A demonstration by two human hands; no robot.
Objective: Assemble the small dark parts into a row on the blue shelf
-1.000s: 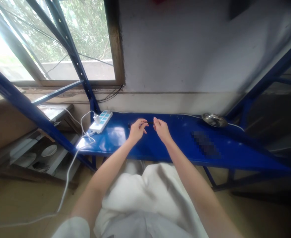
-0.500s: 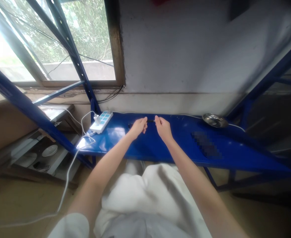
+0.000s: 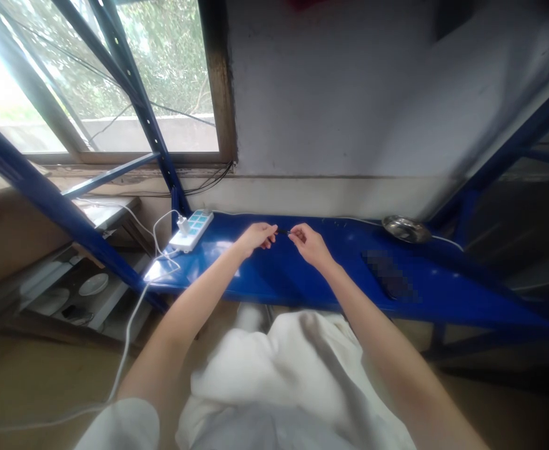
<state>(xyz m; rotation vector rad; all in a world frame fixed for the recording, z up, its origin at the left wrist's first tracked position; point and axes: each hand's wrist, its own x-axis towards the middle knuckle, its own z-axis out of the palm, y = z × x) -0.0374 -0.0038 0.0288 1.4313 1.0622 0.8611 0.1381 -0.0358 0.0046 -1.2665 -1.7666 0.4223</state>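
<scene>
Above the blue shelf (image 3: pixel 265 275), a thin dark stick-like object (image 3: pixel 282 232) spans the small gap between my two hands. My left hand (image 3: pixel 258 237) is closed around one end, its fingers curled and covering most of that side. With thumb and fingertips pinched together, my right hand (image 3: pixel 309 242) holds the other end. Only a short middle stretch of the object shows, too small to tell its kind. To the right of my right hand, a dark, pixel-blurred flat object (image 3: pixel 390 275) lies on the shelf.
A white power strip (image 3: pixel 192 230) with a plug and white cord (image 3: pixel 128 331) lies at the shelf's left end. A shiny metal dish (image 3: pixel 405 229) sits at the back right. Blue uprights (image 3: pixel 150 125) frame the shelf. At the left, a lower rack holds a white plate (image 3: pixel 93 284).
My hands have drawn slightly closer, so less of the dark object shows. The right hand has turned and its fingers now pinch at the tip. A dark end left of my left hand is now hidden.
</scene>
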